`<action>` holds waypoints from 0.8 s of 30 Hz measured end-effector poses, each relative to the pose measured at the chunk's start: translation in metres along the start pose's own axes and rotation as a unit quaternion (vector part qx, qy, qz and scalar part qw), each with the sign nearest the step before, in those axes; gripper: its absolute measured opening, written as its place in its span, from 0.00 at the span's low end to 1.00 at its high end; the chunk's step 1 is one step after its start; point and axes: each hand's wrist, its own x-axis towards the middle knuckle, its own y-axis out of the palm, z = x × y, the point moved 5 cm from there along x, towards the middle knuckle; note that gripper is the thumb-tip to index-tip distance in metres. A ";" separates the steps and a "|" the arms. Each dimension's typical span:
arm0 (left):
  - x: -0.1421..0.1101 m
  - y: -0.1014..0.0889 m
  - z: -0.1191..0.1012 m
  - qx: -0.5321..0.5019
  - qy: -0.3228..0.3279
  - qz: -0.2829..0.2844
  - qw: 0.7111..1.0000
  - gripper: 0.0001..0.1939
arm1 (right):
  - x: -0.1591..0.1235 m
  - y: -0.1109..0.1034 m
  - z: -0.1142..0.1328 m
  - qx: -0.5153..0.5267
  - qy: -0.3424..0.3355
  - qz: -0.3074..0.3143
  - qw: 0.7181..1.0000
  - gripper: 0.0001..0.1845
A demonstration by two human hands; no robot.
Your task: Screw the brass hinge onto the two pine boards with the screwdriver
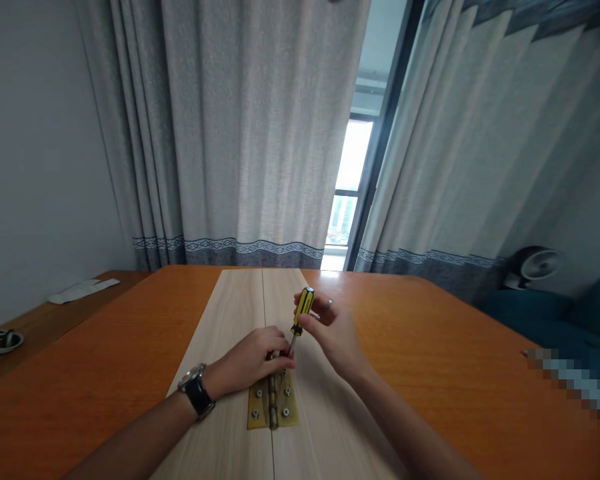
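Note:
A yellow-and-black screwdriver point(304, 311) stands tilted, its handle between the thumb and fingers of my right hand point(336, 335). The shaft runs down to the fingertips of my left hand point(247, 360), which are pinched together around its lower end. Whatever sits between those fingertips is hidden. Just below them lies a brass hinge point(263, 415), flat across the seam of two pale wooden boards point(225, 327). Several screws point(286, 413) show in its leaves, and my left hand covers its far end. The screwdriver's tip cannot be seen.
The boards lie lengthwise on an orange-brown wooden table point(395, 313). At the left, a side surface point(35, 333) holds a white sheet point(83, 291) and a coiled cable point(0, 341). A fan point(535, 265) stands by a blue sofa point(535, 303) at right. Curtains point(260, 147) hang behind.

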 end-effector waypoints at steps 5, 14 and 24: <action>-0.001 0.000 -0.001 0.021 0.000 0.002 1.000 0.17 | 0.003 -0.003 -0.004 -0.003 0.023 -0.019 1.000 0.19; -0.001 0.002 -0.002 0.041 0.024 0.008 0.999 0.19 | -0.003 0.007 0.002 0.051 0.012 0.117 0.992 0.23; -0.002 0.003 0.000 0.056 0.025 0.016 0.998 0.21 | 0.002 -0.002 -0.014 -0.023 0.023 0.047 0.998 0.24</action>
